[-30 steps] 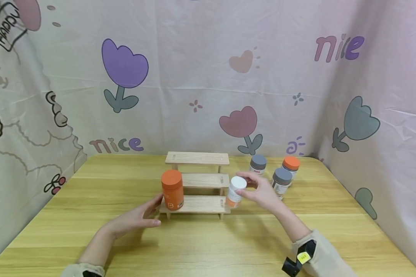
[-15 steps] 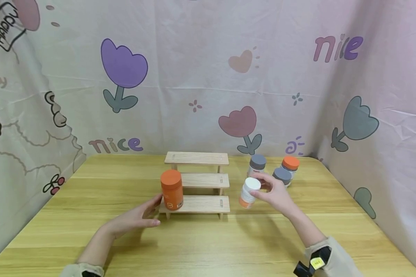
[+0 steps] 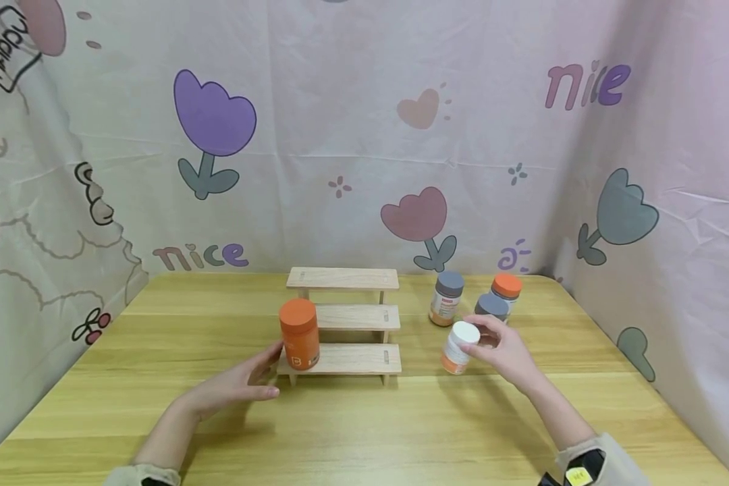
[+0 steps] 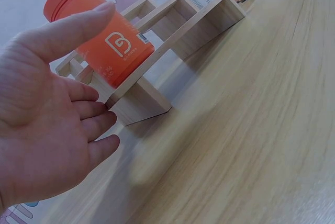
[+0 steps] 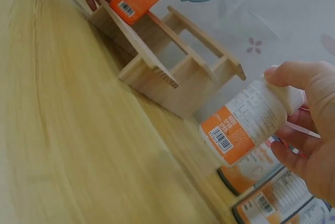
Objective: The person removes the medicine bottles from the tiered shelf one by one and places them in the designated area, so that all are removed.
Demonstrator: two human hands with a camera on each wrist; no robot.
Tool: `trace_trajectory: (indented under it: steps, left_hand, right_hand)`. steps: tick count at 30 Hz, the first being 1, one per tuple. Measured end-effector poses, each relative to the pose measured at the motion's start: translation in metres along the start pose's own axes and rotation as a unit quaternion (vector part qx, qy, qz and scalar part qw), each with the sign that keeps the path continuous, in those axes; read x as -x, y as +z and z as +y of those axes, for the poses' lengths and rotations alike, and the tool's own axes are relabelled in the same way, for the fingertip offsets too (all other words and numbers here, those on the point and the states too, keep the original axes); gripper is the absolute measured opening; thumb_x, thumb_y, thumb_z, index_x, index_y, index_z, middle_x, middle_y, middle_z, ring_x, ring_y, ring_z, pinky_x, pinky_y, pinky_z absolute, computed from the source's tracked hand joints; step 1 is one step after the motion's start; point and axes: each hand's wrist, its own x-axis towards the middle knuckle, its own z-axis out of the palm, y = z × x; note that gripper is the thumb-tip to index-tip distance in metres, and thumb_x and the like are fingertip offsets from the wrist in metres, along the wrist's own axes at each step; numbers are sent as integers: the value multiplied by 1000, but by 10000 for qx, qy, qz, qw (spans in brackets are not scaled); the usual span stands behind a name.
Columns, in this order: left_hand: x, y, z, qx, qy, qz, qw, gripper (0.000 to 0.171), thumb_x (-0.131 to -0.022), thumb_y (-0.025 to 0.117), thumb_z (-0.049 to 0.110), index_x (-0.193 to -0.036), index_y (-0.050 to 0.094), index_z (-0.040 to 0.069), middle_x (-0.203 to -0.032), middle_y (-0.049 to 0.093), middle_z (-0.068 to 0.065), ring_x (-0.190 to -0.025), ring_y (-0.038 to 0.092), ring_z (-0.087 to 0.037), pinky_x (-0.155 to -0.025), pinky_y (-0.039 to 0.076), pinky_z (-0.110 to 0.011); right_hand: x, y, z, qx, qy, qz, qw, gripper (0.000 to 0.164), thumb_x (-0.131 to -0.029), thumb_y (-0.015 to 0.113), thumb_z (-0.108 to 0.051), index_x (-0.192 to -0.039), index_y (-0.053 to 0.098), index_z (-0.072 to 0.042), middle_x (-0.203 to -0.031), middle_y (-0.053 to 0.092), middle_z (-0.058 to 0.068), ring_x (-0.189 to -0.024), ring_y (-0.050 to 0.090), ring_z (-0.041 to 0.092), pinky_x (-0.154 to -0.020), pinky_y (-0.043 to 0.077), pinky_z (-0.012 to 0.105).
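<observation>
Cartoon tulip cloth hangs behind and beside a wooden table [image 3: 364, 418]. Three-step wooden rack [image 3: 343, 317] stands mid-table. Orange jar [image 3: 300, 334] sits upright on the lowest step, left end. Left hand [image 3: 237, 385] lies on the table just beside that end, fingers spread and relaxed, thumb raised near the jar; contact with the jar cannot be told. Right hand [image 3: 507, 351], right of the rack, grips a white-capped bottle [image 3: 460, 347] by its top, tilted, base just above the table. Behind it stand two grey-capped bottles [image 3: 446, 298] [image 3: 491, 307] and an orange-capped bottle [image 3: 506, 290], close together.
</observation>
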Motion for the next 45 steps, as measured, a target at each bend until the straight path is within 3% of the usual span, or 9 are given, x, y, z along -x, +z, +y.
trace_trajectory:
  steps: [21, 32, 34, 39, 41, 45]
  left_hand:
    - [0, 0, -1, 147, 20, -24, 9999, 83, -90, 57, 14, -147, -1, 0, -151, 0, -25, -136, 6, -45, -107, 11, -56]
    - [0, 1, -1, 194, 38, 7, 9998, 84, -89, 58, 14, -147, -1, -1, -151, -2, -24, -136, 6, -45, -107, 11, -56]
    - [-1, 0, -1, 210, 36, -10, 9998, 85, -89, 59, 14, -147, -2, -1, -151, -3, -23, -136, 6, -45, -108, 13, -53]
    - [-1, 0, -2, 273, 34, -74, 9996, 87, -89, 59, 14, -147, -3, -2, -151, -4, -24, -136, 6, -44, -107, 23, -23]
    - [0, 0, -2, 304, 37, -90, 9995, 86, -89, 59, 14, -147, -3, -2, -151, -5, -23, -136, 5, -45, -104, 22, -17]
    - [0, 0, -2, 312, 39, -107, 9994, 86, -89, 59, 14, -147, -4, -2, -151, -6, -24, -136, 5, -45, -109, 20, -34]
  right_hand:
    - [15, -3, 19, 146, 318, -166, 9992, 43, -78, 73, -6, -116, 57, 6, -112, 58, 18, -89, 59, 9, -77, 52, 24]
    - [15, -2, 21, 135, 506, -261, 9983, 47, -79, 73, -8, -120, 54, 6, -117, 55, 20, -94, 59, 22, -78, 52, 25]
    - [15, -2, 20, 156, 509, -257, 9982, 48, -79, 72, -8, -121, 54, 6, -117, 55, 21, -94, 59, 23, -78, 52, 25]
    - [15, -2, 20, 181, 458, -275, 9984, 48, -80, 71, -7, -122, 53, 7, -118, 55, 22, -95, 59, 21, -79, 52, 26]
    - [15, -3, 20, 186, 417, -275, 9986, 48, -81, 71, -7, -122, 52, 8, -117, 56, 21, -95, 58, 17, -80, 52, 27]
    - [15, -3, 18, 193, 255, -196, 9993, 45, -82, 69, -7, -121, 53, 9, -113, 58, 19, -94, 56, 8, -81, 51, 26]
